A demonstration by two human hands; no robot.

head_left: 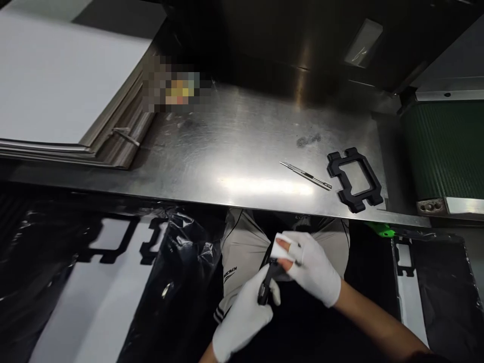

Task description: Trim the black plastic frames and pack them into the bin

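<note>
Both my hands wear white gloves and meet below the front edge of the steel table (234,151), over my lap. My left hand (244,315) is closed around a small black object (266,285), whose shape I cannot make out. My right hand (308,264) pinches the upper end of the same black object, with bare fingertips showing through the glove. On the table to the right lie a black plastic frame (354,179) and a thin metal knife (305,175), both apart from my hands.
A stack of white and grey sheets (68,85) sits at the table's left. A green conveyor belt (446,146) stands at the right. Black plastic bags (177,282) holding white boards with black frames lie on both sides of my lap.
</note>
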